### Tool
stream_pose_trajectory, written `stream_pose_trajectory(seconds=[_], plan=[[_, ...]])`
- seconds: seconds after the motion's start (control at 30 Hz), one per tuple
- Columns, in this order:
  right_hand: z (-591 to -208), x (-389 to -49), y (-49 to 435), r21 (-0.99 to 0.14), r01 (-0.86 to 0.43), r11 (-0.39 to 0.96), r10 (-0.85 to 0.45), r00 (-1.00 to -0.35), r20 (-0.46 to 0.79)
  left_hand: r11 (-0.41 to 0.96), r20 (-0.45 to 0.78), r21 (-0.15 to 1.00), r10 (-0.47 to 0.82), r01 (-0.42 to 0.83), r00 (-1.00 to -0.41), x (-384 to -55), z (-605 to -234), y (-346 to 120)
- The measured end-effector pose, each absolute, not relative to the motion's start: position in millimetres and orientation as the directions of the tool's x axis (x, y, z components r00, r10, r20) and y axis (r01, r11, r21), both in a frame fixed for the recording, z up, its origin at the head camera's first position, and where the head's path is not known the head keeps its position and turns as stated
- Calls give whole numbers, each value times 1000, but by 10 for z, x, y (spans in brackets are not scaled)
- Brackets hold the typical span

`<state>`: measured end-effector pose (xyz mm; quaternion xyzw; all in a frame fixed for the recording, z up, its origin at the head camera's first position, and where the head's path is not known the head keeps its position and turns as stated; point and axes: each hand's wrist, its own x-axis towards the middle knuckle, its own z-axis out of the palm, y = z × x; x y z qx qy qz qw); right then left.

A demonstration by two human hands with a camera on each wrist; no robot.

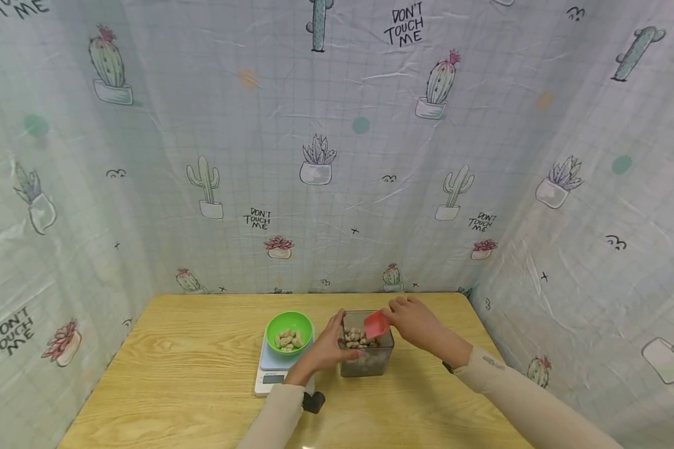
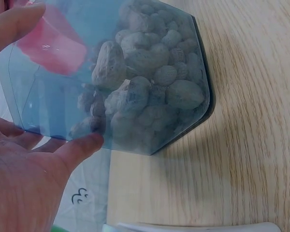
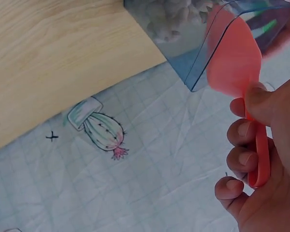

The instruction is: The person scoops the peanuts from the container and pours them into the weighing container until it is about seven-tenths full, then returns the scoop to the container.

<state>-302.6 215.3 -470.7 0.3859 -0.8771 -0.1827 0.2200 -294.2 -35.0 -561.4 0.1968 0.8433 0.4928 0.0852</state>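
Note:
A see-through smoky plastic container (image 1: 365, 365) stands on the table, partly filled with peanuts in their shells (image 2: 135, 63). My left hand (image 1: 327, 346) grips its left side, thumb along the near wall and fingers at the far rim. My right hand (image 1: 418, 321) holds a red scoop (image 3: 234, 58) by its handle, fingers curled round it. The scoop's head dips inside the container's mouth, above the peanuts. To the left, a green bowl (image 1: 289, 317) with several peanuts sits on a white kitchen scale (image 1: 266, 388); the display cannot be read.
The wooden table (image 1: 191, 362) reaches back to a hanging curtain (image 1: 337, 218) printed with cacti, which also covers both sides. A black wrist-camera mount (image 1: 314, 402) sticks out from the left wrist near the scale.

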Motion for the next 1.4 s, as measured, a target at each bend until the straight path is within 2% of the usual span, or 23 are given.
stream_pose_trajectory(seconds=[0.27, 0.5, 0.7, 0.97, 1.17, 1.4], plan=[[-4745, -3075, 2035, 641, -544, 542, -804, -557, 209, 435, 47, 865, 425, 250, -904, -2931, -5592, -351], [-4875, -3095, 1899, 660, -554, 508, -801, -585, 125, 413, 48, 877, 434, 246, -900, -2906, -5641, -331], [-5127, -3118, 1851, 550, -677, 489, -829, -557, 51, 425, 18, 875, 453, 233, -892, -2824, -5717, -287], [-5091, -3221, 1936, 330, -777, 535, -843, -515, 156, 415, 34, 880, 432, 232, -901, -2839, -5630, -302], [-5029, -3221, 1925, 206, -800, 564, -826, -539, 165, 446, 28, 863, 428, 238, -903, -2895, -5604, -322], [-5124, -3250, 2060, 99, -774, 626, -761, -579, 293, 442, 21, 868, 424, 227, -906, -2915, -5595, -360]])
